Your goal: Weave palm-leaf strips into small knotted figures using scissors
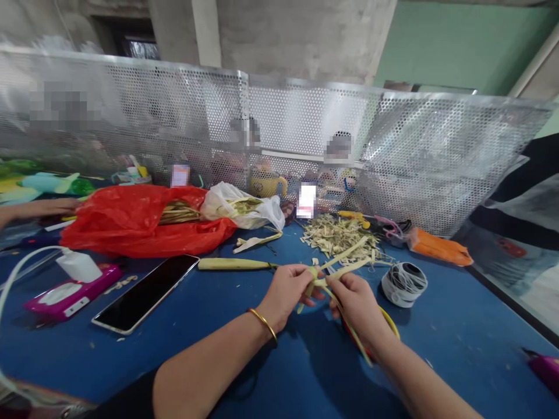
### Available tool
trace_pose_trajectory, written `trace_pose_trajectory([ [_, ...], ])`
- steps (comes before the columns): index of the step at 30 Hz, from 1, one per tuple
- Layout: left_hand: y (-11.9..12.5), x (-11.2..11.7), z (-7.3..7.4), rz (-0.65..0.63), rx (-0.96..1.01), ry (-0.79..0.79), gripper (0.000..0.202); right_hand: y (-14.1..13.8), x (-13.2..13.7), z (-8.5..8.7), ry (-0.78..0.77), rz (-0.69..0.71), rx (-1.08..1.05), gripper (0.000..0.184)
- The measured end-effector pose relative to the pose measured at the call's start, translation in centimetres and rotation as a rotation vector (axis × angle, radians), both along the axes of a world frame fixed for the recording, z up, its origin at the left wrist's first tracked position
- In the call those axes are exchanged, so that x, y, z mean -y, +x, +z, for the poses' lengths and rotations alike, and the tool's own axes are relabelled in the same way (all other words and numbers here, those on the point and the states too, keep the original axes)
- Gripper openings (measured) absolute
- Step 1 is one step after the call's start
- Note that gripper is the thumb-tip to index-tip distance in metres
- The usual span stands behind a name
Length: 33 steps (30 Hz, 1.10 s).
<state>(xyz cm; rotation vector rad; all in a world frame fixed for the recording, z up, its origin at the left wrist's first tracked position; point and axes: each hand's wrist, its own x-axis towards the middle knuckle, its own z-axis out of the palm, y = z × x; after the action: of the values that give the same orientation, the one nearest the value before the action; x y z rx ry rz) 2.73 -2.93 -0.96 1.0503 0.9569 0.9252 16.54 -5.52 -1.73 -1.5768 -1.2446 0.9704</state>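
Pale green-yellow leaf strips (345,255) cross each other between my two hands, over the middle of the blue table. My left hand (290,294) pinches the strips at their crossing, with a gold bangle on its wrist. Close beside it, my right hand (357,298) is closed on the same strips, thumb and fingertips together. One long strip end hangs down past the right hand, and others stick out up and to the right. Something round with a yellow and red rim (390,321) lies partly hidden beneath my right hand.
A pile of leaf scraps (343,235), a thread spool (404,285) and an orange packet (441,247) lie beyond my hands. Left are a red plastic bag (144,233), a phone (148,294) and a purple power strip (82,291). Another person's hand (48,208) is far left, before a perforated metal screen (301,116).
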Motion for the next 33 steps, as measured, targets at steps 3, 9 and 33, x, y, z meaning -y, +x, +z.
trace_pose_trajectory([
  [3, -0.1, 0.0, -0.1, 0.013, 0.019, -0.042, 0.028, 0.0, -0.3, 0.4, -0.085, 0.031, -0.134, 0.026],
  [9, -0.3, -0.2, -0.3, -0.095, 0.099, -0.136, 0.032, 0.5, -0.9, 0.2, 0.016, 0.08, -0.291, 0.03],
  [33, -0.7, -0.8, 0.0, -0.028, -0.057, -0.026, 0.024, 1.0, 0.9, 0.9, 0.937, 0.361, 0.988, 0.018],
])
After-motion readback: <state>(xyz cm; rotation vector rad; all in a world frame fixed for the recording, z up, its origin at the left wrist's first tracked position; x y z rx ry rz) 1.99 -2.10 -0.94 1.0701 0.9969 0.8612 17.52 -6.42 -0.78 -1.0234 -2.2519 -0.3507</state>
